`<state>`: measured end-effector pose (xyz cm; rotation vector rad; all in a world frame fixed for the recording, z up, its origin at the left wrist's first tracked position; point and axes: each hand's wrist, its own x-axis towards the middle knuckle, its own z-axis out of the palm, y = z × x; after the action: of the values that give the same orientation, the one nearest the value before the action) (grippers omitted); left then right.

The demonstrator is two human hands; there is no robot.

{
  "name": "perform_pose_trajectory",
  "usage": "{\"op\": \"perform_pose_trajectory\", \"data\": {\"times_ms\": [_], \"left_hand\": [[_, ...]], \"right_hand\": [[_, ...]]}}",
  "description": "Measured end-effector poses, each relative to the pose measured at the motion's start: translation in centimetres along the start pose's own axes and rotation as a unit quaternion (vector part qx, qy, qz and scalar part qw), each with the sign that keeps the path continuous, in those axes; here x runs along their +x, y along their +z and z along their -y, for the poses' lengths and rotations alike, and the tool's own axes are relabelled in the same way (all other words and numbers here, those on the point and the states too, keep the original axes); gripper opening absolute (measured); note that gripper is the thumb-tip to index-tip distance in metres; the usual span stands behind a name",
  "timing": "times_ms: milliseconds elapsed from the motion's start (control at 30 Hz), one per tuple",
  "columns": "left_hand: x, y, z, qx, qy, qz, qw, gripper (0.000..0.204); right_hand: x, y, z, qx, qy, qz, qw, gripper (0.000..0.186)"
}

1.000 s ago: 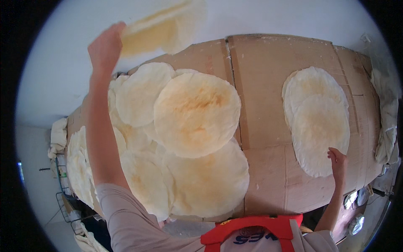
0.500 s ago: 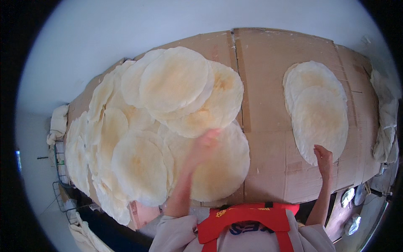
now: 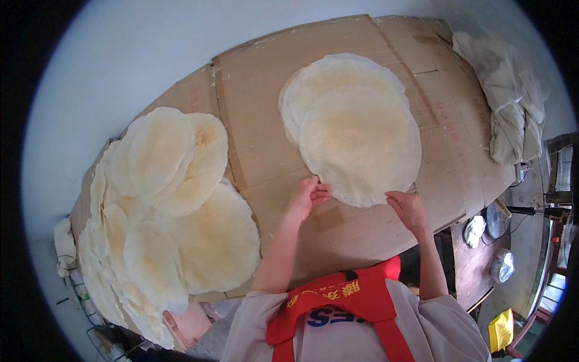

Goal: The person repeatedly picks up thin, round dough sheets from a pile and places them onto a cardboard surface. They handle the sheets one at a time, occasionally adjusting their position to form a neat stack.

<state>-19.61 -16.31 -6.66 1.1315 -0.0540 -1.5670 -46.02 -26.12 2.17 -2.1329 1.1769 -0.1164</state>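
Note:
Both my hands are at the near edge of the upper round flatbread (image 3: 359,139) on the right-hand pile, which overlaps a second round (image 3: 329,69) farther back. My left hand (image 3: 309,196) pinches its lower left edge, fingers curled. My right hand (image 3: 408,210) pinches its lower right edge between thumb and fingers. The breads are thin and pale with faint golden patches, lying flat on brown cardboard (image 3: 259,90). A large, overlapping heap of similar flatbreads (image 3: 205,241) lies to the left, some more browned.
A bundled cream cloth (image 3: 506,114) lies at the cardboard's right end. Below on the right stand a dark table (image 3: 467,271) with metal dishes (image 3: 502,266) and a yellow object (image 3: 500,330). A wire rack (image 3: 81,295) is at lower left, a white wall behind.
My left hand came down from the upper left, where it held a flatbread now lying on the left heap, and moved right to the right-hand pile's edge. The view has turned rightward.

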Motion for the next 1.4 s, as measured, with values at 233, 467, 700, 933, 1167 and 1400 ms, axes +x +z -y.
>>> {"op": "perform_pose_trajectory", "data": {"times_ms": [233,467,700,933,1167,1400], "left_hand": [[1.8,6.6,-2.9,0.260,0.107,-0.120,0.952,0.025],[-1.0,7.1,-4.3,0.193,0.072,-0.071,0.976,0.040],[2.1,4.6,-5.0,0.044,0.077,-0.047,0.995,0.060],[8.0,2.7,-3.9,0.082,0.100,-0.250,0.959,0.031],[8.1,0.2,-3.1,0.120,0.107,-0.317,0.935,0.025],[5.9,0.8,-6.6,0.299,0.240,-0.413,0.827,0.038]], "right_hand": [[3.9,3.9,2.6,0.087,-0.196,-0.092,0.972,0.050],[9.2,3.3,1.1,0.080,-0.057,-0.025,0.995,0.026],[10.2,0.4,1.4,0.147,-0.106,0.063,0.981,0.021],[11.8,0.6,-3.1,0.450,0.050,0.042,0.891,0.026],[10.6,-18.8,-13.4,0.539,0.116,-0.227,0.803,0.035],[5.3,-27.6,-15.3,0.530,0.058,-0.385,0.754,0.041]]}}
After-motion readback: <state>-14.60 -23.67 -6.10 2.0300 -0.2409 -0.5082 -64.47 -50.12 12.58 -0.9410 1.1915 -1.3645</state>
